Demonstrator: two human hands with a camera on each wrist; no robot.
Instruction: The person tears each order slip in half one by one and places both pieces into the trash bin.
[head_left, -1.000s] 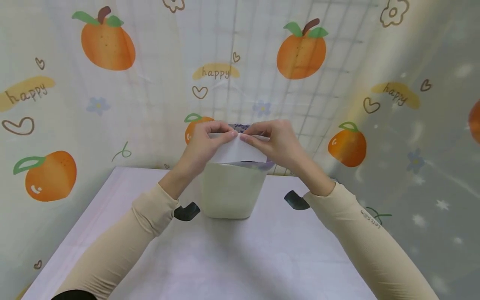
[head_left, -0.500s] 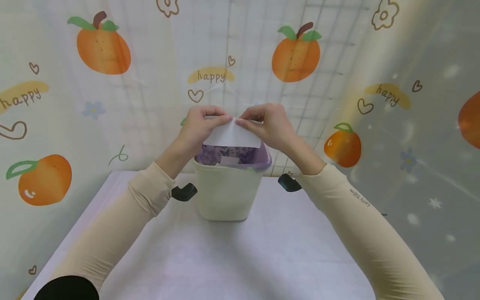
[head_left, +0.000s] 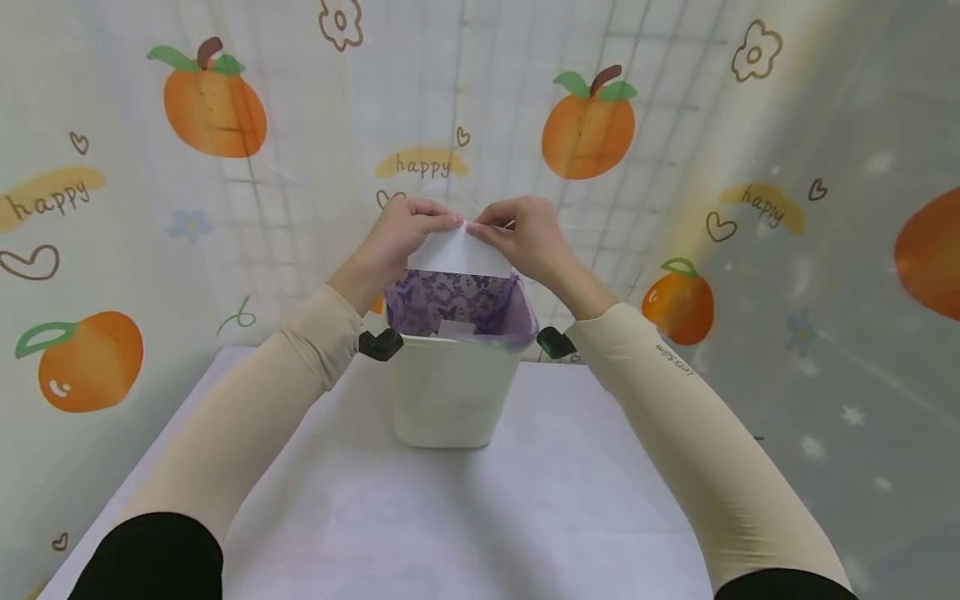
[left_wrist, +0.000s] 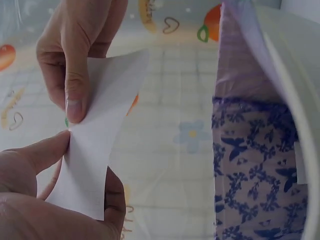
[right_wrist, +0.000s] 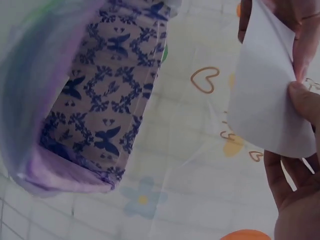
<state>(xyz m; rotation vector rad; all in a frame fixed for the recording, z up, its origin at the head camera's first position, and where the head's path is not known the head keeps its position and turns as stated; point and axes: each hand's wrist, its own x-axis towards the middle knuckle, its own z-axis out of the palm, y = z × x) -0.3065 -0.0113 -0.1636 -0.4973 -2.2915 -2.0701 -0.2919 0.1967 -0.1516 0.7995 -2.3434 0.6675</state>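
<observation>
A small sheet of white paper (head_left: pixel 461 256) is held up above and behind the mouth of a pale, cream-green bin (head_left: pixel 450 396). My left hand (head_left: pixel 396 237) pinches its top edge between thumb and fingers. Close beside it, my right hand (head_left: pixel 531 237) pinches the same edge, the two thumb tips almost meeting at the middle. The paper (left_wrist: pixel 92 150) bends slightly between the hands in the left wrist view. A purple bag liner (head_left: pixel 453 293) with dark butterfly and flower patterns lines the bin, folded over its rim. A white scrap (head_left: pixel 456 328) shows inside.
The bin stands on a table with a pale lilac cover (head_left: pixel 360 517). Behind it hangs a curtain (head_left: pixel 315 108) printed with oranges, with a wire grid showing through. Black straps (head_left: pixel 381 344) sit at both wrists.
Both hands have lifted the paper upward from in front of the bin's rim, still pinching it. The liner and the scrap inside the bin have come into view.
</observation>
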